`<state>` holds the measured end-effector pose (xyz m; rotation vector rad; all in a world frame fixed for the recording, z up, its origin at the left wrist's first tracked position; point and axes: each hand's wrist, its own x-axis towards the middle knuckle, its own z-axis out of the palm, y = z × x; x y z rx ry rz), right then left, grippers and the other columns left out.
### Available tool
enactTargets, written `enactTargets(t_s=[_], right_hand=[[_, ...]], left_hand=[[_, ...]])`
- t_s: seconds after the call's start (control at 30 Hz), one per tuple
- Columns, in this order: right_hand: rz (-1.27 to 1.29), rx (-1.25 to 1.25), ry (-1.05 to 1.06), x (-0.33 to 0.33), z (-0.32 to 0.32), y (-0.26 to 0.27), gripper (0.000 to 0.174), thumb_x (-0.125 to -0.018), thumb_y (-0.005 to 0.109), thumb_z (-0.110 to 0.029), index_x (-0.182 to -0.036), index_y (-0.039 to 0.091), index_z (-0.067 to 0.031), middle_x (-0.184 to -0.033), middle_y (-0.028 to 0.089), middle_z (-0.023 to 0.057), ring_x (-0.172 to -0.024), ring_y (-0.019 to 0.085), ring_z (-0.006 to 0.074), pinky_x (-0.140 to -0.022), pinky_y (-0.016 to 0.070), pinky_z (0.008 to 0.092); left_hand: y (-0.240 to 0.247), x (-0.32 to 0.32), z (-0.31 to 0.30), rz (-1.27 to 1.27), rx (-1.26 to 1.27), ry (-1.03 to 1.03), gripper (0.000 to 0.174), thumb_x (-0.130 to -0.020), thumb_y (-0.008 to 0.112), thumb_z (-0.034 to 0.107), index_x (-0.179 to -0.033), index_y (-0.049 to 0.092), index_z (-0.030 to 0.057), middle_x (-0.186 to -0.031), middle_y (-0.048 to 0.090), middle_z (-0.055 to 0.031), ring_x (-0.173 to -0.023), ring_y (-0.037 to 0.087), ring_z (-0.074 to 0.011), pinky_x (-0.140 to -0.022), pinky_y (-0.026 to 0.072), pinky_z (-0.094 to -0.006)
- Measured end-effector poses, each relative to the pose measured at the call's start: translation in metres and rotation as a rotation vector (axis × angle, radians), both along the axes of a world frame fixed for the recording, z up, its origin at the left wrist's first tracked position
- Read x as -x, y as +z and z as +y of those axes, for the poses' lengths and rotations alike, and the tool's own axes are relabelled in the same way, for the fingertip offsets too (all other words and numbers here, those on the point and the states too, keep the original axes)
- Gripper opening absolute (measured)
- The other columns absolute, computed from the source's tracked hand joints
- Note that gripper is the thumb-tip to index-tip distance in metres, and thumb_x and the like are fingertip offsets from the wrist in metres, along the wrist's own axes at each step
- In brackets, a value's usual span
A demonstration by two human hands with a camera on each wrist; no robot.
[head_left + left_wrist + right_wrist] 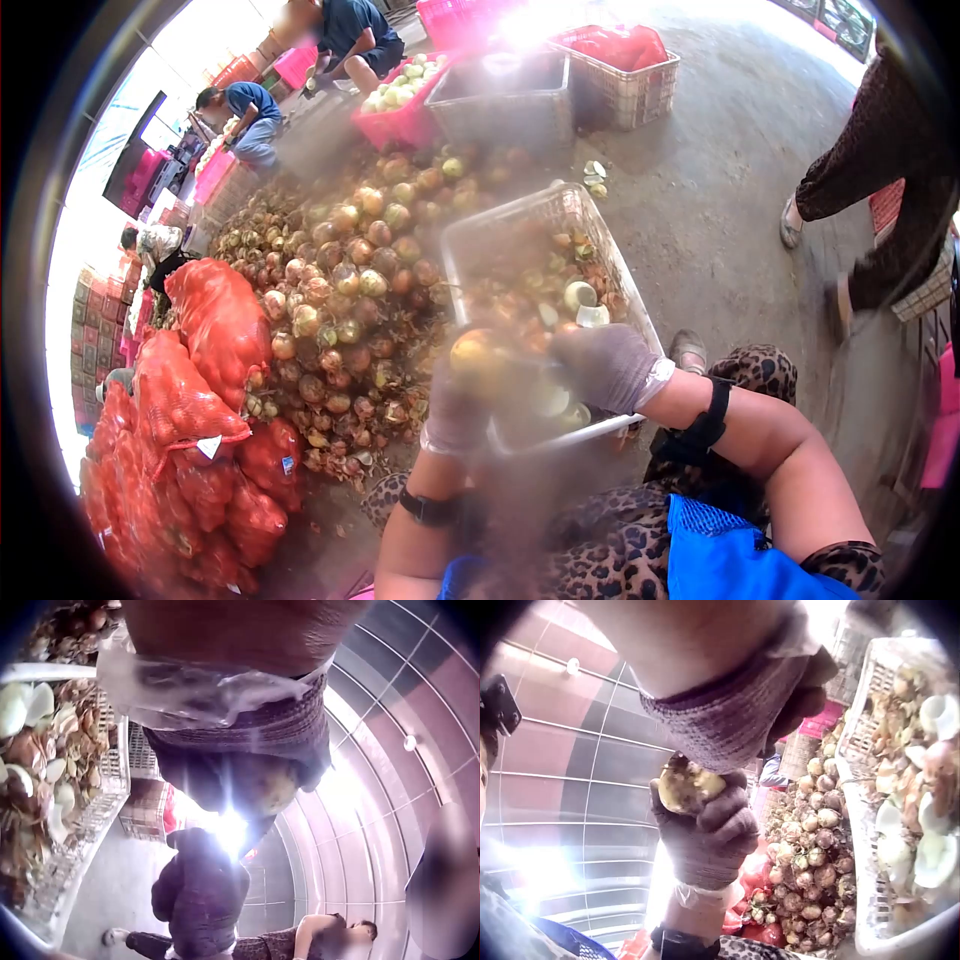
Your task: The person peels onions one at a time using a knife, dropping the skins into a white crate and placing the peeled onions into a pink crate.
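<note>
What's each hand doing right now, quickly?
Left hand: holding an onion.
Right hand: cannot tell whether it holds anything.

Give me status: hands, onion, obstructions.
Left hand gripping onion. Right hand right by it, any tool hidden. White crate of peelings close by; no obstruction seen, head view hazy.

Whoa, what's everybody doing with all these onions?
The person wearing the camera grips one onion in their gloved left hand. Their gloved right hand is close beside it, but I can't tell if it holds anything. Just below is a white crate with peels and pale onion pieces in it. A big onion pile lies beside the crate.
</note>
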<state>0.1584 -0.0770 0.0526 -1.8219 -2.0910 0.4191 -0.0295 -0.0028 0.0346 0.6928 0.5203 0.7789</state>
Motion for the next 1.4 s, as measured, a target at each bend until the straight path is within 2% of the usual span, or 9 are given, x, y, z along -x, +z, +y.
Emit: enactTargets(t_s=[0.2, 0.4, 0.53, 0.7, 1.07, 1.17, 1.23, 1.33, 1.4], right_hand=[[-0.054, 0.093, 0.075, -0.001, 0.005, 0.001, 0.020, -0.082, 0.058, -0.028, -0.082, 0.060, -0.0080, -0.074, 0.060, 0.0114, -0.056, 0.061, 0.0290, -0.051, 0.0483, 0.0406], [0.193, -0.071, 0.519, -0.002, 0.004, -0.014, 0.016, -0.078, 0.062, -0.015, -0.086, 0.072, -0.0059, -0.095, 0.067, 0.0109, -0.089, 0.064, 0.0263, -0.080, 0.0491, 0.0361], [0.085, 0.155, 0.341, 0.002, 0.000, 0.006, 0.021, -0.076, 0.063, -0.013, -0.096, 0.071, -0.0115, -0.123, 0.056, 0.0140, -0.083, 0.063, 0.0314, -0.078, 0.0515, 0.0375], [0.636, -0.213, -0.141, 0.002, 0.000, 0.012, 0.025, -0.075, 0.066, -0.017, -0.100, 0.067, -0.0123, -0.092, 0.066, 0.0077, -0.079, 0.063, 0.0238, -0.072, 0.0517, 0.0324], [0.968, -0.019, -0.193, -0.019, 0.008, 0.012, 0.018, -0.084, 0.064, -0.010, -0.098, 0.066, 0.0013, -0.074, 0.063, 0.0024, -0.057, 0.057, 0.0074, -0.049, 0.0479, 0.0225], [1.476, 0.172, -0.460, -0.035, 0.017, 0.009, 0.022, -0.084, 0.062, -0.008, -0.105, 0.063, 0.0013, -0.079, 0.064, 0.0068, -0.056, 0.060, 0.0114, -0.050, 0.0505, 0.0258], [1.309, 0.259, -0.716, -0.065, 0.037, -0.038, 0.036, -0.088, 0.061, -0.015, -0.121, 0.057, -0.0017, -0.085, 0.067, 0.0091, -0.067, 0.065, 0.0150, -0.056, 0.0534, 0.0288], [0.038, 0.202, -0.450, -0.067, 0.034, -0.057, 0.047, -0.091, 0.061, -0.027, -0.133, 0.050, -0.0079, -0.090, 0.067, 0.0084, -0.078, 0.067, 0.0171, -0.065, 0.0547, 0.0307], [0.433, 0.259, -0.384, -0.043, 0.024, -0.040, 0.050, -0.091, 0.061, -0.035, -0.135, 0.051, -0.0116, -0.091, 0.067, 0.0047, -0.081, 0.063, 0.0130, -0.073, 0.0524, 0.0286]], left_hand=[[0.007, -0.002, -0.005, 0.065, -0.192, -0.009, 0.071, -0.070, 0.071, 0.044, -0.124, 0.047, 0.0046, -0.105, 0.059, -0.0108, -0.084, 0.063, -0.0212, -0.052, 0.0550, -0.0275], [-0.001, -0.003, -0.002, 0.135, -0.326, 0.032, 0.077, -0.065, 0.079, 0.039, -0.125, 0.044, 0.0061, -0.110, 0.056, -0.0101, -0.088, 0.062, -0.0206, -0.059, 0.0575, -0.0291], [0.005, 0.000, -0.005, 0.130, -0.235, -0.003, 0.079, -0.065, 0.078, 0.041, -0.126, 0.043, 0.0056, -0.110, 0.056, -0.0102, -0.093, 0.061, -0.0213, -0.065, 0.0578, -0.0314], [-0.003, -0.009, -0.006, 0.178, -0.172, -0.100, 0.081, -0.064, 0.080, 0.038, -0.129, 0.043, 0.0055, -0.112, 0.056, -0.0117, -0.094, 0.061, -0.0237, -0.068, 0.0583, -0.0352], [-0.001, -0.014, 0.001, 0.368, -0.128, -0.241, 0.071, -0.069, 0.072, 0.025, -0.129, 0.044, -0.0014, -0.109, 0.059, -0.0146, -0.099, 0.061, -0.0250, -0.084, 0.0545, -0.0370], [0.002, -0.010, -0.003, 0.273, -0.082, -0.229, 0.067, -0.066, 0.071, 0.016, -0.127, 0.048, -0.0011, -0.108, 0.061, -0.0141, -0.102, 0.061, -0.0260, -0.085, 0.0551, -0.0364], [0.020, -0.012, -0.008, 0.192, -0.043, -0.156, 0.067, -0.065, 0.072, 0.013, -0.126, 0.049, -0.0003, -0.109, 0.061, -0.0134, -0.102, 0.061, -0.0264, -0.084, 0.0555, -0.0366], [0.023, -0.004, -0.003, 0.067, -0.043, -0.179, 0.069, -0.066, 0.070, 0.010, -0.131, 0.047, 0.0017, -0.125, 0.054, -0.0148, -0.110, 0.057, -0.0267, -0.088, 0.0541, -0.0375], [0.023, 0.001, 0.000, -0.011, -0.022, -0.166, 0.074, -0.070, 0.072, 0.015, -0.136, 0.043, 0.0028, -0.137, 0.045, -0.0147, -0.116, 0.053, -0.0266, -0.093, 0.0506, -0.0388]])
